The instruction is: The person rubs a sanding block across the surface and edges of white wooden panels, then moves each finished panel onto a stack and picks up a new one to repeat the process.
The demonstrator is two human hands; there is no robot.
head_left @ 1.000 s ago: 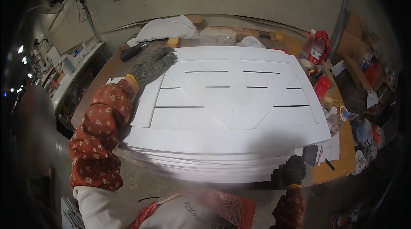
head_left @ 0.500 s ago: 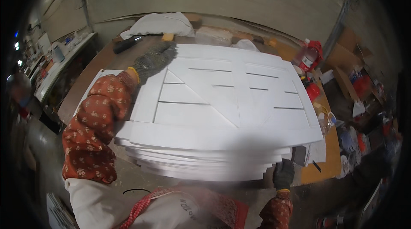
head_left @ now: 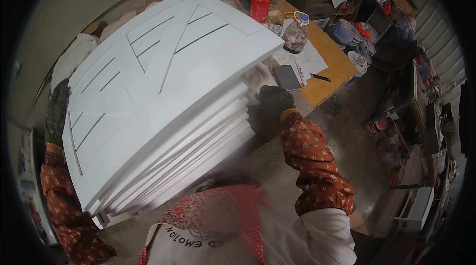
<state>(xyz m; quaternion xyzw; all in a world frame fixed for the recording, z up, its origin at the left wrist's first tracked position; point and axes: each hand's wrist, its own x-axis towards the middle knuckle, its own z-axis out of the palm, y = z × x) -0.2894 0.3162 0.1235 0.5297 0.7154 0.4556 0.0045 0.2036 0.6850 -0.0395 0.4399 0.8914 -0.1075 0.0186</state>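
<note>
A white panel [head_left: 148, 62] with grooved slats and diagonal bars lies on top of a stack of similar white panels [head_left: 198, 151], which are not quite flush. My left hand [head_left: 57, 109], in a dark grey knit glove, is at the top panel's left edge, fingers stretched along it; their tips are partly hidden. Off the stack's right end, my right hand [head_left: 276, 100], in a dark glove with a yellow cuff, is below the top panel's level. Its fingers are curled, and whatever they may hold is hidden.
On the orange-brown table [head_left: 325, 91] to the right are a dark grey block [head_left: 286, 78], paper sheets [head_left: 312, 59], a handled clear jug [head_left: 297, 32] and a red canister [head_left: 260, 7]. Tubs [head_left: 357, 62] and a cluttered shelf [head_left: 396, 126] stand farther right.
My view has swung right, so the stack appears turned and farther left. My left hand has gone from the panel's far left corner area to its left edge. My right hand remains near the stack's right end.
</note>
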